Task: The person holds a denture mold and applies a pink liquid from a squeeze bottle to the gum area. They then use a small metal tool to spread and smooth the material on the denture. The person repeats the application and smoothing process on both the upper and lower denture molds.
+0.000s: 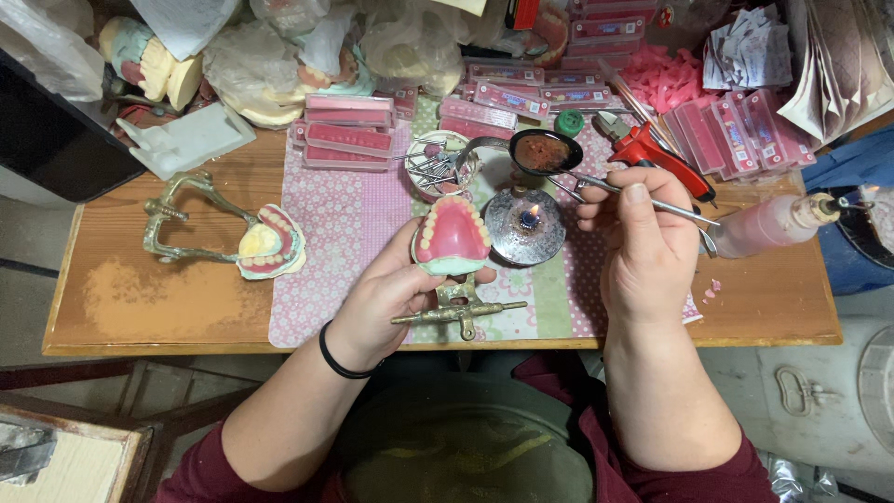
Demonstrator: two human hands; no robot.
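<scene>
Pink wax denture model point(452, 235) on its brass articulator point(458, 310) sits centre, left hand point(386, 296) cupping it from 7 o'clock, likely soft and fragile, best gripped by the base, while right hand point(643, 247) pinches a metal spatula point(596, 183) over the burner point(526, 224).

Worn wooden workbench, crowded along its far edge

The brown wooden table point(140, 298) is covered at its middle by a pink and green patterned cloth mat point(335, 233), on which a small round metal burner point(526, 226) (its flame lit) is set. A brass hinged frame holding a pink-and-white tooth model point(233, 237) is laid to the left, and flat pink rectangular trays point(349, 130) are stacked behind.
</scene>
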